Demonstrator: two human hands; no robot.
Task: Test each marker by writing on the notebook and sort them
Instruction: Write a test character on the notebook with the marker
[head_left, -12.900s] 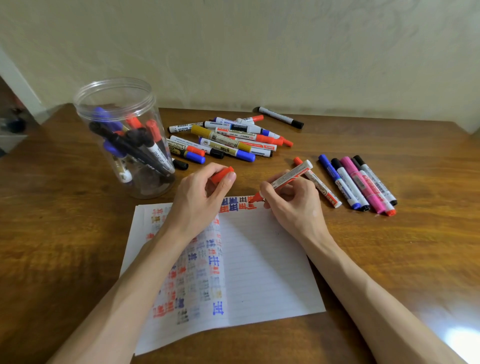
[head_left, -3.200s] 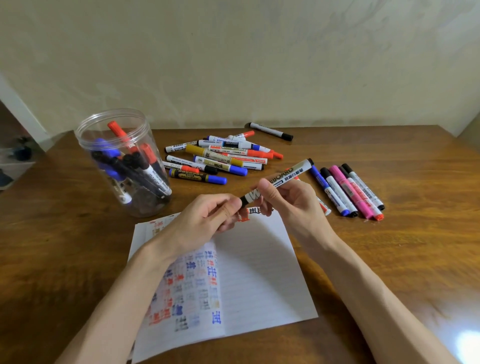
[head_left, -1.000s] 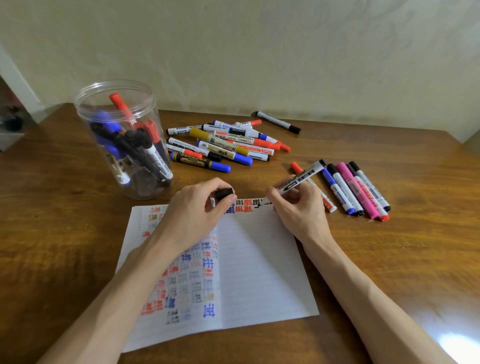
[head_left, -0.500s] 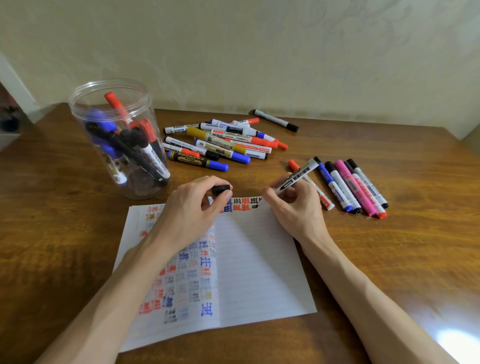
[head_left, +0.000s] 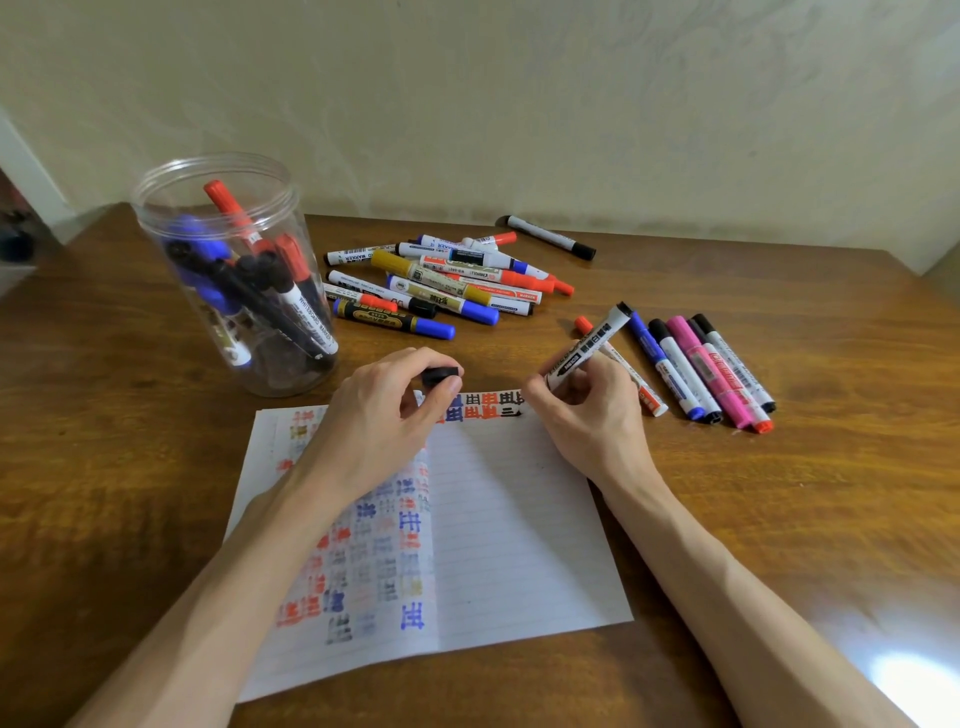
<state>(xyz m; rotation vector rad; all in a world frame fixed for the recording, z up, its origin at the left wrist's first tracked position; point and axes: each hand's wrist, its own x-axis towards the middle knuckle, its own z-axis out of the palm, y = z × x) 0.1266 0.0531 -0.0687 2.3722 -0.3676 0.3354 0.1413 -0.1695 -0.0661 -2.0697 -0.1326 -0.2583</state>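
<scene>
The right hand (head_left: 587, 410) grips an uncapped black whiteboard marker (head_left: 587, 348), its tip down at the top edge of the open notebook (head_left: 519, 545). The left hand (head_left: 384, 415) pinches the black cap (head_left: 440, 374). On the brown wooden surface (head_left: 779, 493), a clear jar (head_left: 228, 270) of markers stands left, a loose pile (head_left: 447, 280) lies behind, and a side-by-side row (head_left: 701, 369) lies right. A pale wall (head_left: 519, 104) backs it.

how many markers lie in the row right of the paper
6, left to right: orange, blue, inner black, pink, red-tipped, outer black. Right hand covers part of orange.
</scene>
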